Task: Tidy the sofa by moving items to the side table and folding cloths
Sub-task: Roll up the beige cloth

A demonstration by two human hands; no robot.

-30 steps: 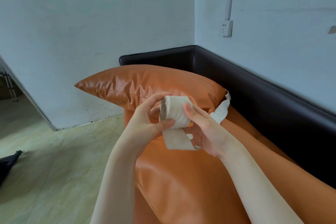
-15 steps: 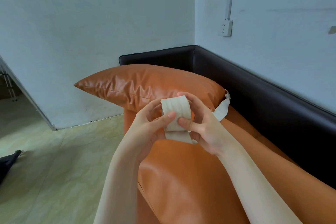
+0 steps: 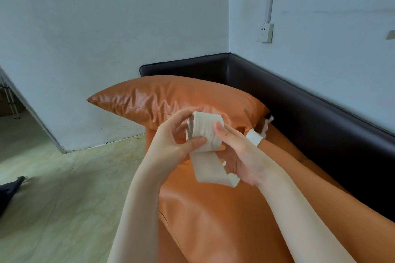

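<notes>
Since half a second ago, more of the loose tail hangs below the cloth roll (image 3: 204,132), and my right hand (image 3: 239,153) has opened out beneath it. My left hand (image 3: 173,141) grips the roll's near end, thumb pressed under it and fingers curled over the top. My right thumb rests on the roll's side while the tail (image 3: 210,170) drapes across that palm; the remaining fingers look relaxed. Both forearms reach forward over the sofa (image 3: 224,215). I see a soft, cream, ribbed strip of fabric, wound into a cylinder, held above the glossy orange seat, just before the wrinkled orange cushion (image 3: 171,100). Black smooth leatherette forms the sofa's backrest (image 3: 310,113).
</notes>
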